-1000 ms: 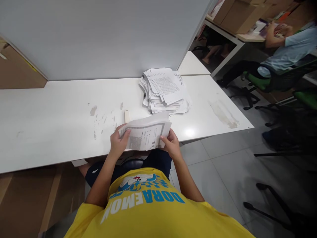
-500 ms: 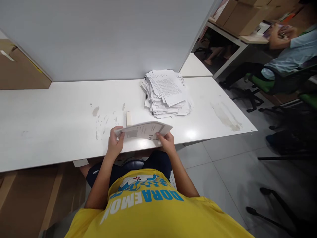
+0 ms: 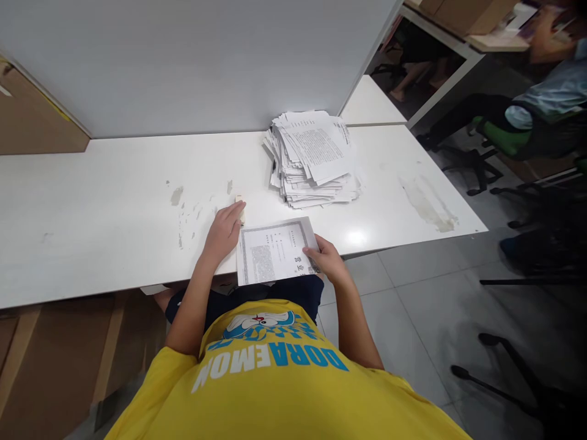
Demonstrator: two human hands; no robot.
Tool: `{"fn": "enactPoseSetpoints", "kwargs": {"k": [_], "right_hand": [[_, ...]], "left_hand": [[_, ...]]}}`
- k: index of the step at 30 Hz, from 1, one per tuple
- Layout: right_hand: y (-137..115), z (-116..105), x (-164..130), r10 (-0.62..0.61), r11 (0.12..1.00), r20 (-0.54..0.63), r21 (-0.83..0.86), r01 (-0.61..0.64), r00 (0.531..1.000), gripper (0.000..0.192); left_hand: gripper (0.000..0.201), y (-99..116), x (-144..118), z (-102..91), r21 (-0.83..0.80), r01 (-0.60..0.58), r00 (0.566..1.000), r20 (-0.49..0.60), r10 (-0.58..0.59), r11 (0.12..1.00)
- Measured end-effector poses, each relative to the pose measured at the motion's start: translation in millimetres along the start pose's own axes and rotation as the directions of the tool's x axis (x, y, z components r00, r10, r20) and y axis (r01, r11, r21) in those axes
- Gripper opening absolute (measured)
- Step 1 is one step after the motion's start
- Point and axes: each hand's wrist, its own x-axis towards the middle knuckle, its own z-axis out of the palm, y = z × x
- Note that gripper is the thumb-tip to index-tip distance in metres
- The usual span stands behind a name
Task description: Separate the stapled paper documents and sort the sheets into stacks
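In my right hand (image 3: 328, 260) is a printed sheet of paper (image 3: 275, 247) with a dark patterned border, gripped at its right edge with the thumb on top. The paper lies nearly flat over the table's front edge and my lap; whether it is one sheet or a thin stack I cannot tell. My left hand (image 3: 224, 232) has its fingers over a small, narrow cream-coloured object (image 3: 243, 216) on the table, with the thumb by its near end. The hand partly hides that object, and its kind is unclear.
A thick, uneven pile of printed papers (image 3: 316, 153) rests on the white table (image 3: 114, 201) against a grey partition (image 3: 206, 61). At far left stands a cardboard box (image 3: 41, 122). Beyond the table's right end, a person (image 3: 550, 91) sits on a green-and-black chair (image 3: 504, 137).
My left hand has let go of the paper and moved forward onto the cream-coloured object. The paper, held by my right hand, has tipped flatter and come nearer my lap.
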Motion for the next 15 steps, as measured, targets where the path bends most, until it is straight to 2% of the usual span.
{"fn": "enactPoseSetpoints", "kwargs": {"k": [5,12,15], "right_hand": [[-2,-3,1,-0.013,1.0,0.024,0.021,0.012,1.0,0.044],[1,-2,5,-0.021,0.999,0.005,0.033,0.02,1.0,0.045],[2,1,5,-0.019,1.0,-0.028,0.019,0.02,0.999,0.047]], "left_hand": [[0.044,-20,12,-8.6,-0.035,0.062,0.99,0.126,-0.057,0.997],[0.056,-44,37,-17.4,-0.076,0.011,0.938,0.347,0.016,0.997],[0.057,-48,46,-15.9,-0.06,0.022,0.93,0.368,0.002,0.998]]}}
